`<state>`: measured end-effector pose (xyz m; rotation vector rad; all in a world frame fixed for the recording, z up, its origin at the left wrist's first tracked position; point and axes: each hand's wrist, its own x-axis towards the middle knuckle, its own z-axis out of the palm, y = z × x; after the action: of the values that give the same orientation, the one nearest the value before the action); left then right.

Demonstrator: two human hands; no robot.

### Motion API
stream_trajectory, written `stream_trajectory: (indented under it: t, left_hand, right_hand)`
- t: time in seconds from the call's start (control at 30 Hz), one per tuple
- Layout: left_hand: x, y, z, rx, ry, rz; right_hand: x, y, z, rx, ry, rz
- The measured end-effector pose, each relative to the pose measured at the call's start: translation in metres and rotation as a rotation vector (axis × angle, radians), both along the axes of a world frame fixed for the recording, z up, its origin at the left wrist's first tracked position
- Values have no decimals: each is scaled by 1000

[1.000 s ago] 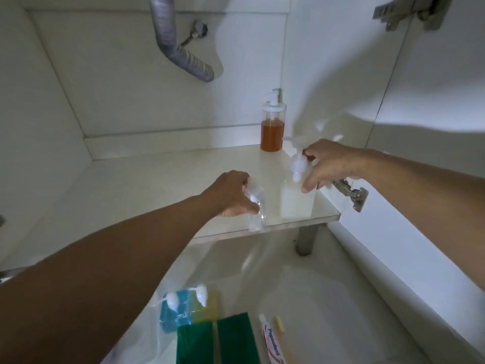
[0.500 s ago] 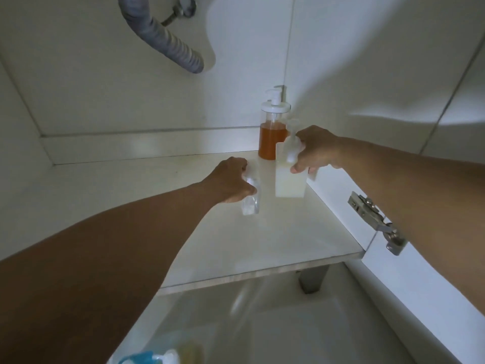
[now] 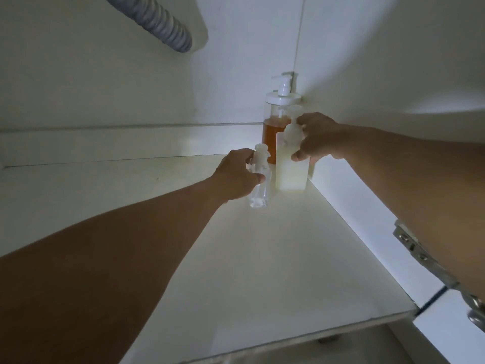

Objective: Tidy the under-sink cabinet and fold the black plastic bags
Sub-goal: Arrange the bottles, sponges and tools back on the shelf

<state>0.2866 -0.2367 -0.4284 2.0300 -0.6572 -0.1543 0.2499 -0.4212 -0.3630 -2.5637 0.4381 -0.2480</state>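
White cabinet shelf (image 3: 262, 258) carries everything: the left hand (image 3: 237, 177) grips a small clear square pump bottle (image 3: 258, 190), upright, just left of the milky rectangular pump bottle (image 3: 290, 169) the right hand (image 3: 319, 139) holds, directly before the amber soap dispenser (image 3: 274, 132) in the back corner

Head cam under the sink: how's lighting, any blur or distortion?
Head view: dim overall, one bright patch in the back right corner lighting the orange soap bottle and milky bottle; forearms fall into deep shadow; the hinge at the right edge is smeared; wide-angle bends the shelf edges; small clear bottle reads faint.
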Motion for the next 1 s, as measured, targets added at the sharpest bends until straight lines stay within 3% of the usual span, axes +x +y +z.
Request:
stream_trajectory:
  t: [0.27, 1.0]
  left_hand:
    - [17, -22, -13, -54, 47, -3]
    - [22, -56, -19, -145, 54, 33]
  right_hand:
    - [20, -12, -11, -65, -94, -44]
    - [28, -11, -35, -792, -253, -176]
